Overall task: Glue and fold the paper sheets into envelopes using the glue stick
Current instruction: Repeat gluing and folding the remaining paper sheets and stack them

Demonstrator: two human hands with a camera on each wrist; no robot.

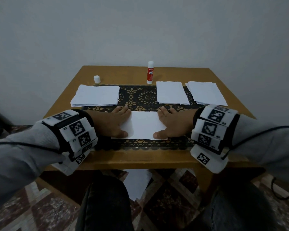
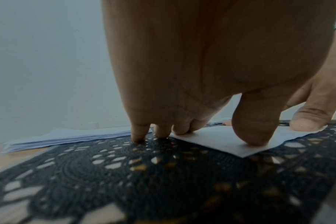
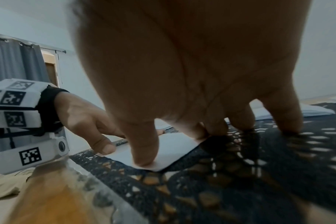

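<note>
Hands flat on the work sheet (image 1: 145, 125), near table edge, centre of the lace mat (image 1: 140, 97). Left hand (image 1: 114, 122) at the sheet's 9 o'clock side, right hand (image 1: 172, 123) at 3 o'clock; both spread, fingers straight, pressing down, gripping nothing. Left wrist view adds what head view hides: thumb tip planted on the sheet's near corner, two outer fingertips off the paper on the mat. Right wrist view: thumb on the near right corner, outer fingers on the mat, left thumb at the opposite corner.

Further out, paper stacks: one (image 1: 96, 97) at 11 o'clock, two (image 1: 172, 95) (image 1: 207, 93) at 1 to 2 o'clock. Glue stick (image 1: 150, 72) upright at 12 o'clock, far edge of the table (image 1: 140, 157), uncapped; cap (image 1: 97, 79) apart at 11 o'clock. Only head view shows the glue stick clearly.
</note>
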